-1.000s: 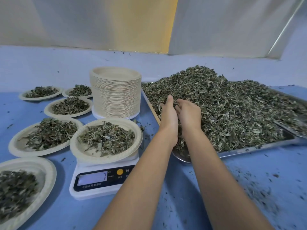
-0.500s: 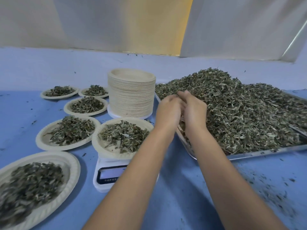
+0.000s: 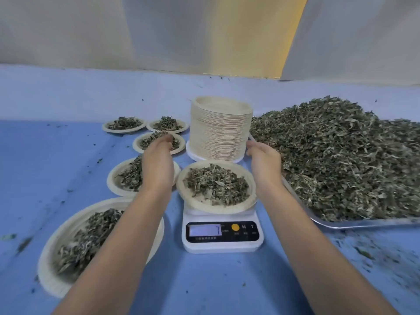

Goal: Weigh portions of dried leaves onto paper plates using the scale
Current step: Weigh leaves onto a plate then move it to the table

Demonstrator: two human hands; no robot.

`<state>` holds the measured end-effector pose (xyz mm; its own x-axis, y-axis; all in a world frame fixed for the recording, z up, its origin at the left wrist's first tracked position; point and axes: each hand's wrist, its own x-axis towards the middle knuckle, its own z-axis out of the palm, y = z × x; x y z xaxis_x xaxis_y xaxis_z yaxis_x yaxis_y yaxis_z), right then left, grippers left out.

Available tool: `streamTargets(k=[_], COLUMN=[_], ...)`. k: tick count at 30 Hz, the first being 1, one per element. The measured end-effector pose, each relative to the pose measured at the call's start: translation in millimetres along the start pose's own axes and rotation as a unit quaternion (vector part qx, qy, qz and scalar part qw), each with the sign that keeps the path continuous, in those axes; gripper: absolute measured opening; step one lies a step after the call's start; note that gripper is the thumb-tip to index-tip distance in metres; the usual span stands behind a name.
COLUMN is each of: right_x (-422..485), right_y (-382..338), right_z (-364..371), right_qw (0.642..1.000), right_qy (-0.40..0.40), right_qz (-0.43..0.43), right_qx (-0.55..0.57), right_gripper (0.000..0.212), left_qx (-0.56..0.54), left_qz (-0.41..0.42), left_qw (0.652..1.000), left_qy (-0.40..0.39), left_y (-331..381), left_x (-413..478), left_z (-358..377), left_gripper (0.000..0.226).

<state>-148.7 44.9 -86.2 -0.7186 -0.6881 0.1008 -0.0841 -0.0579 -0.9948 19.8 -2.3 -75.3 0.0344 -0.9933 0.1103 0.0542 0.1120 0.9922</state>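
Note:
A paper plate point(image 3: 227, 209) heaped with dried leaves sits on the white digital scale point(image 3: 223, 244), whose lit display shows a digit. My left hand point(image 3: 159, 162) hovers left of this plate, above the filled plates; its fingers point away and down, and I cannot see whether they hold leaves. To the right of the plate, my right hand point(image 3: 264, 162) has loosely curled fingers and holds nothing, close to the base of the stack of empty paper plates point(image 3: 220, 130). The big pile of dried leaves point(image 3: 341, 155) fills a metal tray point(image 3: 363, 223) on the right.
Several filled paper plates lie to the left, the nearest one point(image 3: 52, 253) under my left forearm and others point(image 3: 123, 125) further back. Leaf crumbs are scattered on the blue table point(image 3: 56, 167), thickest at the front right. A pale wall stands behind.
Both hands have left the leaf pile and come apart to either side of the plate on the scale. The view has swung left, so the scale now sits in the centre.

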Motion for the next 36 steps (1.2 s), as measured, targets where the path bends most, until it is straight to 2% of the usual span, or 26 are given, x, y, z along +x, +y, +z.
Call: streamTargets(k=[3,11,21,24,28,33,36], right_x=[1.5,-0.5,2.5,3.4,3.5,-5.4,-4.6], right_y=[3.2,9.6,10.8,6.0,-4.3,-8.6,-10.5], right_z=[-2.4,-5.3,-5.8,-6.3,-6.3,4.6,25.7], right_qw=[1.000,0.999,0.999,0.997,0.990,0.980,0.979], right_qy=[0.002,-0.048,-0.033,-0.047,-0.079,-0.116,-0.100], right_qz=[0.010,0.014,0.031,0.042,0.072,0.105,0.112], right_qx=[-0.012,-0.022,-0.012,0.033,0.095,0.119,0.138], right_gripper=[0.030,0.031,0.030,0.038,0.055,0.056,0.055], left_qx=[0.042,0.005,0.018,0.002,-0.030,-0.098,-0.100], left_qz=[-0.017,-0.023,-0.044,-0.031,-0.034,-0.079,-0.090], left_qw=[0.999,0.999,0.999,0.999,0.999,0.991,0.990], left_qy=[-0.013,-0.032,0.006,0.008,0.021,0.036,0.035], left_y=[-5.3,-14.1,-19.9,-14.0,-9.3,-6.6,-3.3], left_x=[-2.2,-18.2,-14.9,-11.8,-6.3,9.1,19.2], left_z=[0.3,14.5,17.5,13.3,3.5,-15.3,-30.2], left_gripper=[0.037,0.039,0.038,0.037,0.048,0.051,0.039])
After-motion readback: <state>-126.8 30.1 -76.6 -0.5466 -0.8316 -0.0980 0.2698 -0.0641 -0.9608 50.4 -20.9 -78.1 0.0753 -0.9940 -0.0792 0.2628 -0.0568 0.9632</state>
